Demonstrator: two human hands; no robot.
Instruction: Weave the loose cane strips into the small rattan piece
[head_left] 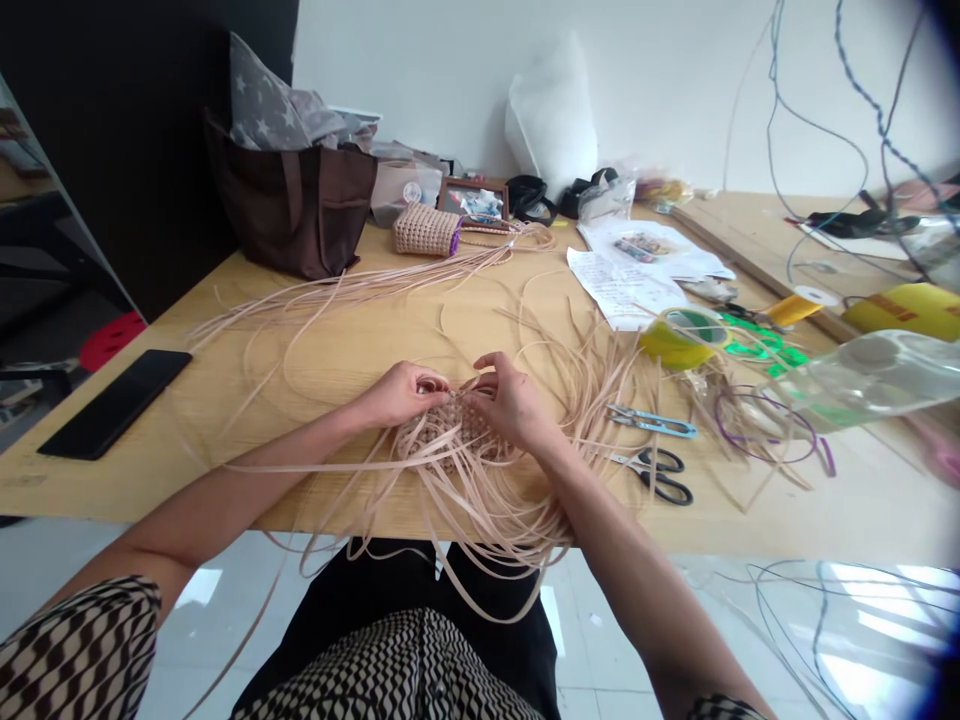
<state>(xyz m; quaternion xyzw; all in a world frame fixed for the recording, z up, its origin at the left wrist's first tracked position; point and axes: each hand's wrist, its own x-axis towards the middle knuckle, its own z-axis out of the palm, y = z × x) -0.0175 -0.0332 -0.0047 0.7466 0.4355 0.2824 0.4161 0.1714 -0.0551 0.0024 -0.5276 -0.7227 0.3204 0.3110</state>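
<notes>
Near counter (300, 350) edge: left hand (401, 395) and right hand (516, 402), grips clamped on strips (495, 520) over the weave (459, 428); even tension and untangled ends seem best.

The single view sits on the person's head, looking forward and down across the wooden table (150, 470) to the white wall (675, 80) along the frame's top. It is close in. Both forearms enter from the lower corners, and the left hand (401, 393) and right hand (514, 400) meet on the woven piece (457, 425) at centre.
</notes>
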